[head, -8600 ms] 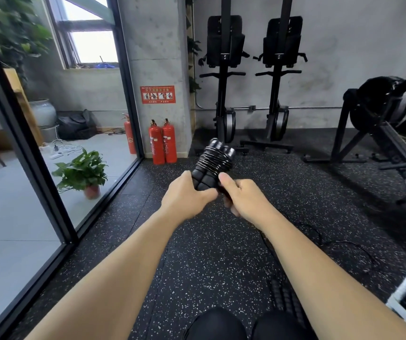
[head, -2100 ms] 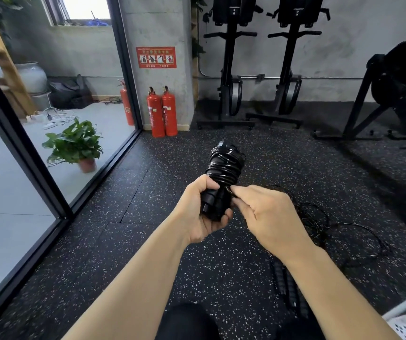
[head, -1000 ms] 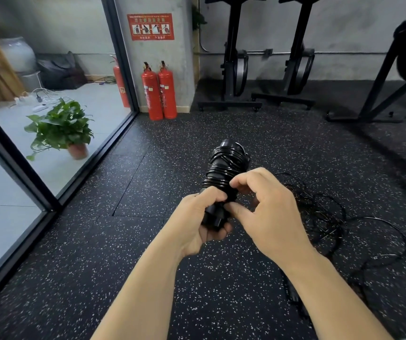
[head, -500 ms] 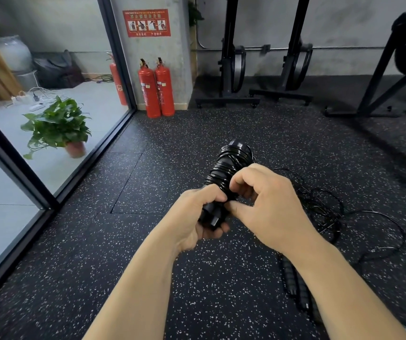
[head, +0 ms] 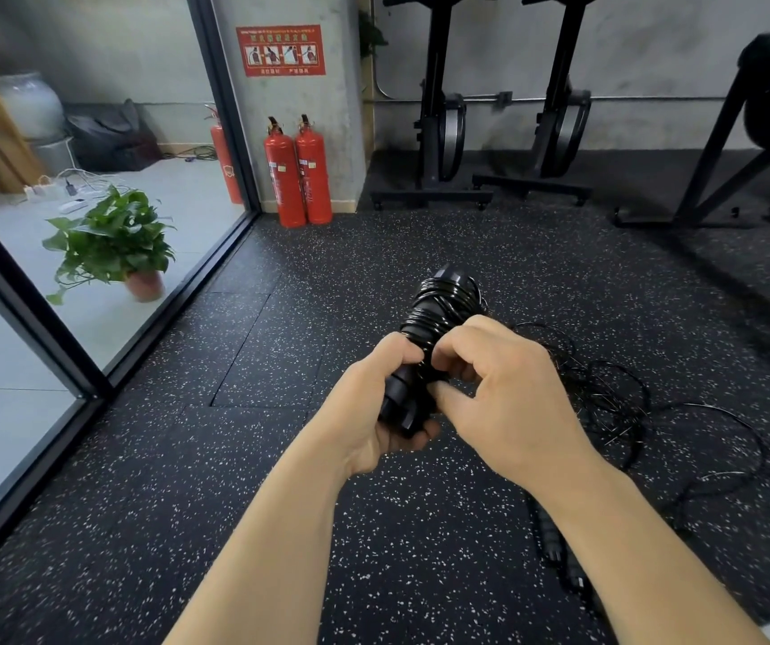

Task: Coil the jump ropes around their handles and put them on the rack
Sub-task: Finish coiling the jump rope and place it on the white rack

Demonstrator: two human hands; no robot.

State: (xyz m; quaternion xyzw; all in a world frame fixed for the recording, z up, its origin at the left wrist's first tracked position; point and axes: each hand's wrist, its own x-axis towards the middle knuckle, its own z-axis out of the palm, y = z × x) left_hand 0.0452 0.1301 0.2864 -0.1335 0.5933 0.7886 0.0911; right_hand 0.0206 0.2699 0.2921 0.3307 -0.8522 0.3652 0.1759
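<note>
Gym floor [head: 280,458], black rubber w/ white specks. L hand [head: 373,412] grips the rope [head: 443,309] by the near end of its handles, fingers wrapped under, thumb on top. Bundle is held mid-air at center, tilted up & away, cord wound tight round the far half. R hand [head: 499,402] is curled against the lowest turns, thumb & fingertips pinching cord there. Tangled loose ropes [head: 606,398] lie on the floor to the right. Extinguishers [head: 299,174] + plant [head: 113,239] at far left.
</note>
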